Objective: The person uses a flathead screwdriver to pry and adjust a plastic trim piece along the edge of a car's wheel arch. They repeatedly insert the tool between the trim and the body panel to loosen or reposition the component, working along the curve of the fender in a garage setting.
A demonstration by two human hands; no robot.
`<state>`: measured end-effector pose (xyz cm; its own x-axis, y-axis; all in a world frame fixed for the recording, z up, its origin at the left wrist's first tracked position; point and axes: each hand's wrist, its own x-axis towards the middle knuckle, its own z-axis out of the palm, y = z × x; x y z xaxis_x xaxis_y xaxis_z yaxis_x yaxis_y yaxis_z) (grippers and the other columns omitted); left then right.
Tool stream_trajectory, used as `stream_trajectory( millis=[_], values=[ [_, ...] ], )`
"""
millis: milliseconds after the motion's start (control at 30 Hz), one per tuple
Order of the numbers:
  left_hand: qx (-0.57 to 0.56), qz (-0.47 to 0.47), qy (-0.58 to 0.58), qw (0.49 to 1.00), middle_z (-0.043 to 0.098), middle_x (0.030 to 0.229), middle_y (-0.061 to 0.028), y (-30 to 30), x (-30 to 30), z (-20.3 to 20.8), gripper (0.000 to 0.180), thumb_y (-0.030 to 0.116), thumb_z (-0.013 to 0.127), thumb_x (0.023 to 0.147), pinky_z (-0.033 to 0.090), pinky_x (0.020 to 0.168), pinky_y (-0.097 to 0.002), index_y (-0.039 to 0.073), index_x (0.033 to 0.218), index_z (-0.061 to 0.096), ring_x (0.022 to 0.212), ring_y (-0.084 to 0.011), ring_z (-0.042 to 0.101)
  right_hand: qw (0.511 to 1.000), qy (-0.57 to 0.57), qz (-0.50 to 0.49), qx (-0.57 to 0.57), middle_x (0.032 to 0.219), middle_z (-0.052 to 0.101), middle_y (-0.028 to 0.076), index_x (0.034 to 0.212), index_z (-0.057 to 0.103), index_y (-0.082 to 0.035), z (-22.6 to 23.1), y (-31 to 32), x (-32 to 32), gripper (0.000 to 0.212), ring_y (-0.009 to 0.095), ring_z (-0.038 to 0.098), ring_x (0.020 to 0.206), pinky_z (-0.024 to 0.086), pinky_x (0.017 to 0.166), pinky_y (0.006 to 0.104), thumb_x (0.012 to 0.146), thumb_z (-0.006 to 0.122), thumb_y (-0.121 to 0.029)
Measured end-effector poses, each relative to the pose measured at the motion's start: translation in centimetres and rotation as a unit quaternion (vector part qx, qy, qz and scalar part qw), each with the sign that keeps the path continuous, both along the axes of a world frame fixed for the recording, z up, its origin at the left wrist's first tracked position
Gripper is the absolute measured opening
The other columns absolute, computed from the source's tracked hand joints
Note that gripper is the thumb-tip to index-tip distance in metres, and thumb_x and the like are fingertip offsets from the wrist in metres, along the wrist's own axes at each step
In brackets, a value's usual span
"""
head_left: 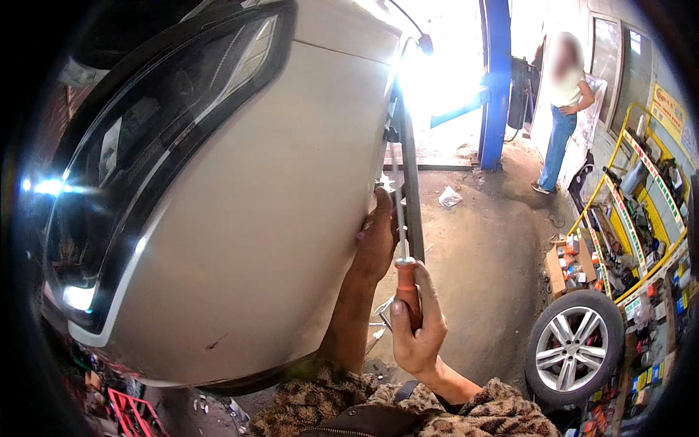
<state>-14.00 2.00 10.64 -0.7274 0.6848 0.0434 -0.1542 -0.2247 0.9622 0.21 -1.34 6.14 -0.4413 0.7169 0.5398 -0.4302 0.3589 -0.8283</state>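
My right hand [420, 331] is wrapped round the orange handle of a screwdriver [408, 291]. Its long metal shaft points up and away, alongside the edge of a white car body panel [255, 197]. Beside that edge, my left hand [375, 237] reaches up to a small pale fitting [384, 186] near the shaft. Its fingertips are partly hidden, so their grip is unclear. A long dark strip [411, 167] runs just right of the shaft. At the panel's left is a large headlight [167, 124].
A blue post [495, 87] stands at the back, with a person [566, 95] to its right, hand on hip. On the right are a loose wheel [575, 348], a cardboard box of parts [571, 262] and a yellow rack [641, 211]. A red metal frame [135, 414] lies lower left.
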Motion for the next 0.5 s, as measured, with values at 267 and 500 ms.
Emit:
stream_trajectory(
  millis=[267,500],
  values=[
    [0.046,0.112,0.181,0.976,0.043,0.069,0.0014,3.4,0.5,-0.2,0.049,0.046,0.035,0.098,0.033,0.054,-0.0261,0.007,0.073,0.048,0.062,-0.0067,0.038,0.988,-0.033,-0.147,-0.018,0.099,0.054,0.012,0.116,0.044,0.003,-2.3,7.1,-2.3,0.038,0.015,0.052,0.082,0.042,0.079,0.0276,0.081,0.057,-0.003],
    [0.116,0.022,0.064,0.991,0.04,0.075,0.0046,3.3,0.4,-2.0,0.037,0.041,0.035,0.099,0.033,0.06,-0.0255,0.01,0.09,0.052,0.068,-0.0066,0.036,0.997,-0.039,0.039,-0.048,0.095,0.055,0.008,0.109,0.045,0.0,-3.7,10.3,-2.2,0.032,0.013,0.052,0.08,0.044,0.073,0.0265,0.079,0.054,-0.002]
  ],
)
